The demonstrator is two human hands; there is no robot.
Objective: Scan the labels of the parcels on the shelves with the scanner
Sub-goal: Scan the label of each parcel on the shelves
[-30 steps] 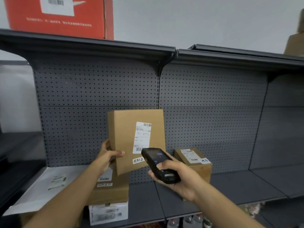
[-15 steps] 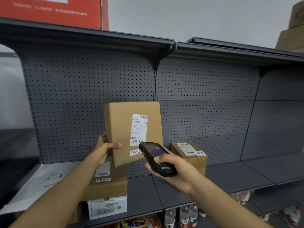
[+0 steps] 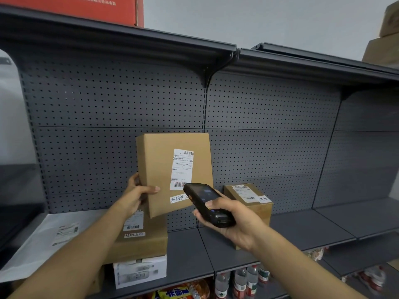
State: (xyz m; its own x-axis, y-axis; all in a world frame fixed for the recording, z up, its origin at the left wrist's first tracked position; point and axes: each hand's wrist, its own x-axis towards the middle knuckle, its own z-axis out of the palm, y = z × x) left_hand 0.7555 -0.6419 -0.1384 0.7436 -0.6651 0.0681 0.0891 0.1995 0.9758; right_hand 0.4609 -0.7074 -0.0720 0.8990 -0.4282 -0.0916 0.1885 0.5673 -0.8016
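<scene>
My left hand (image 3: 138,195) grips the lower left edge of a flat brown parcel (image 3: 159,169), holding it upright above the shelf with its white label (image 3: 182,168) facing me. My right hand (image 3: 235,221) holds a black handheld scanner (image 3: 207,205), whose top end sits just below the label's lower barcode. A small brown parcel (image 3: 250,199) with a label stands on the shelf behind the right hand. Under my left forearm lies another brown labelled parcel (image 3: 142,240) on top of a white box (image 3: 140,272).
A white mailer bag (image 3: 49,238) lies at the left end of the grey shelf (image 3: 302,227). A red box (image 3: 97,7) sits on the top shelf, brown boxes (image 3: 384,46) at far right. Bottles (image 3: 239,281) and snack packs stand on the lower shelf.
The scanner has stayed close under the parcel's label. The view has tilted down a little, showing more of the lower shelf and less of the red box.
</scene>
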